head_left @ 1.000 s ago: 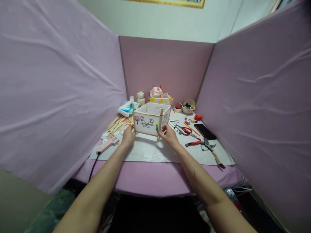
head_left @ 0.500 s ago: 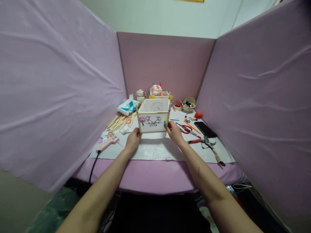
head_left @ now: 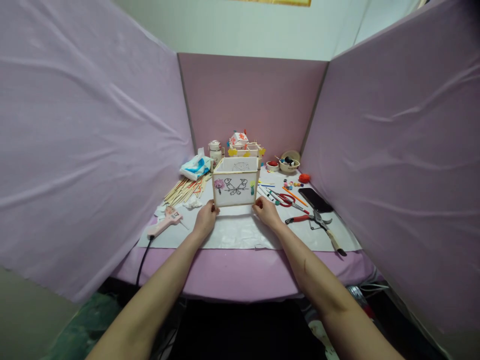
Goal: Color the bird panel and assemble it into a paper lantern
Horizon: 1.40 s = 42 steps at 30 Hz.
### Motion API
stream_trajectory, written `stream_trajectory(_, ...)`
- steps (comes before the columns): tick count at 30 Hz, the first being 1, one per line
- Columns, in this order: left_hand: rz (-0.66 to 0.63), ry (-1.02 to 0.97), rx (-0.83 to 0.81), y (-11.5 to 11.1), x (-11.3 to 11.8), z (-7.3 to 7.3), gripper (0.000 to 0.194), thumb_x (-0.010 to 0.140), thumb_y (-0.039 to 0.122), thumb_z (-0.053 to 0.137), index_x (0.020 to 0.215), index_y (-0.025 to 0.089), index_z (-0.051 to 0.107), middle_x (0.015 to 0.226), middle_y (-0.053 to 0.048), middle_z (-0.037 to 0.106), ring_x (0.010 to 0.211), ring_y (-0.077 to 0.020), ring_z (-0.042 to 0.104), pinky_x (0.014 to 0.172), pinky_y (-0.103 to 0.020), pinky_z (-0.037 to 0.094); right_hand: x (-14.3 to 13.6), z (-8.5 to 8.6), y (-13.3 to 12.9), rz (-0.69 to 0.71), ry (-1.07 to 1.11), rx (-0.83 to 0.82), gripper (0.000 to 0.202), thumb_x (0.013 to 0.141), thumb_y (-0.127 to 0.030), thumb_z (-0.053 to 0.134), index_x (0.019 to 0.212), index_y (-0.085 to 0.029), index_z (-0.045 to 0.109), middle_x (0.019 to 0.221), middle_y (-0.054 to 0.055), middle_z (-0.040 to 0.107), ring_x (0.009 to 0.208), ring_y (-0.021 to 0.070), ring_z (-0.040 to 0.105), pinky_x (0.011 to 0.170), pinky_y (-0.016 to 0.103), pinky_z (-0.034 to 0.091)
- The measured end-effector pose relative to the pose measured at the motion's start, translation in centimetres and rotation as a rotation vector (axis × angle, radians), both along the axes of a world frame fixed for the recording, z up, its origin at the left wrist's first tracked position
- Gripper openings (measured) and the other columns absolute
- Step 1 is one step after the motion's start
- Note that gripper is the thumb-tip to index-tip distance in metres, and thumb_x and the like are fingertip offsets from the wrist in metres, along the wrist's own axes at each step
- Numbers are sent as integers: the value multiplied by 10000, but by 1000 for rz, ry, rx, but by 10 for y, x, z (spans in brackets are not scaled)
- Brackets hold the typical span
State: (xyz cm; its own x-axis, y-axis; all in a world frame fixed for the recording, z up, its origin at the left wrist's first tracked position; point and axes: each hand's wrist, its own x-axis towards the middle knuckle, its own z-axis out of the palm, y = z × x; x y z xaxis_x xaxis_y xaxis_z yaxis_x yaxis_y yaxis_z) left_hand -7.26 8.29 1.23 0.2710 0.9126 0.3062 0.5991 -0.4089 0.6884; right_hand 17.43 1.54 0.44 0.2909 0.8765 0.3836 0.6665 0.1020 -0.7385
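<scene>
Between my hands is an open-topped white paper box (head_left: 236, 192) framed with thin wooden sticks. Its near face carries a drawing of two birds on crossing branches, with a pink flower at left and a green and yellow plant at right. My left hand (head_left: 206, 218) pinches the lower left corner stick. At the lower right corner, my right hand (head_left: 267, 212) has its fingers closed on the stick there. The box's underside is hidden. Behind it stands a similar decorated stick structure (head_left: 245, 147) with red and yellow trim.
A pink glue gun (head_left: 167, 222) and a bundle of sticks (head_left: 185, 190) lie at left near a tissue pack (head_left: 196, 166). Rightward are pruning shears (head_left: 318, 222), red-handled scissors (head_left: 287, 200), a black phone (head_left: 315, 200) and a small basket (head_left: 289, 166).
The box has turned slightly to face me more squarely. My right hand has shifted a little lower and left along its corner, while my left hand stays at its corner.
</scene>
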Motion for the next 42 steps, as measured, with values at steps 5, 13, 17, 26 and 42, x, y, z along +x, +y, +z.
stream_trajectory(5,-65,-99,49,-23,-7,49,397,854,194,612,1249,181,586,928,-54,719,913,-228,668,849,-349,487,-5,44,-19,-55,10,138,76,794,-285,534,781,-230,483,719,-7,601,673,171,556,672,298,402)
stream_trajectory(13,-226,-367,-284,-40,-13,159,572,856,286,685,1388,208,492,837,-42,709,747,-161,670,665,-269,496,12,143,-30,-16,87,45,136,692,-263,636,794,-191,582,665,-3,611,576,137,497,530,254,323)
stream_trajectory(17,-159,-371,-399,-42,-5,154,537,875,276,683,1369,162,504,794,-56,699,683,-143,658,650,-268,505,14,143,-22,53,129,-78,85,709,-231,631,758,-178,585,645,3,599,554,121,476,493,239,298)
stream_trajectory(26,-178,-314,-420,-37,-12,129,526,865,307,705,1339,186,512,738,-27,677,601,-120,615,553,-222,466,5,118,-26,-10,324,-61,131,802,-249,605,909,-189,557,674,3,642,534,116,503,486,223,322)
stream_trajectory(42,-294,207,-4,-34,7,154,365,840,509,654,1121,276,677,653,-4,672,541,-192,614,481,-270,427,42,109,1,165,369,21,114,804,-290,628,809,-177,612,677,-19,616,573,96,508,513,209,369)
